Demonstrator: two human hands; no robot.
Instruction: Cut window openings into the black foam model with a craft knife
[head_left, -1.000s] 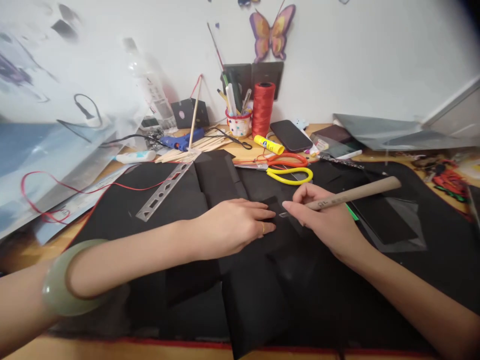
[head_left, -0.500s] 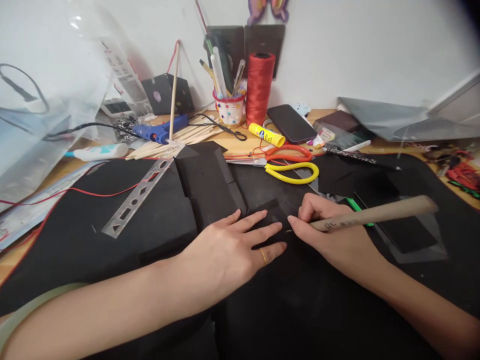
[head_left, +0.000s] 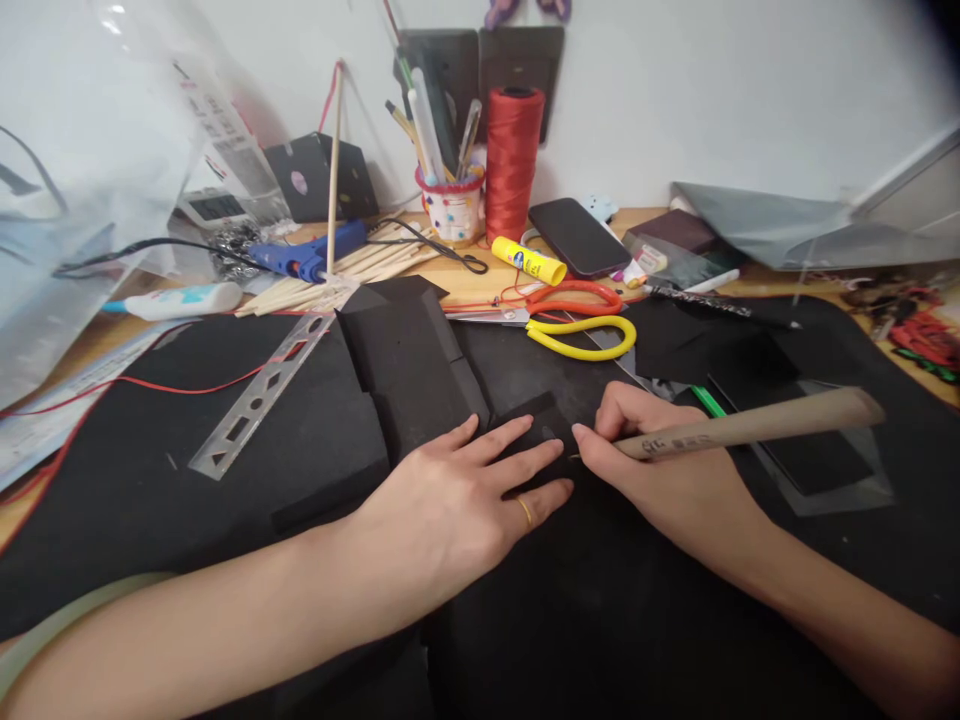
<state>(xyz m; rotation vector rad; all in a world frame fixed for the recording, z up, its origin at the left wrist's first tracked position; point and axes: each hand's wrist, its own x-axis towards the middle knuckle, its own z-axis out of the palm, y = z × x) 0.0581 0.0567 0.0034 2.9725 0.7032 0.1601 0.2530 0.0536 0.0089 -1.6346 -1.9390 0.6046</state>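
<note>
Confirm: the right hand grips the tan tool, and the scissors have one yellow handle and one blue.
Not blue: in the head view, the scissors have one yellow handle and one orange handle. The right hand does grip the tan tool.

The left hand point(head_left: 450, 515) is palm down, fingers point(head_left: 529, 465) spread toward 2 o'clock (like a fan). The right hand point(head_left: 671, 480) pinches, its arm point(head_left: 840, 590) coming from 4 o'clock.

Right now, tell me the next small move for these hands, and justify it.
Probably ease the left hand back slightly, keeping it flat on the black paper. The fine tip of the pen-like craft tool, held in the right hand, sits close beside its spread fingertips, so a slip could catch one.
</note>
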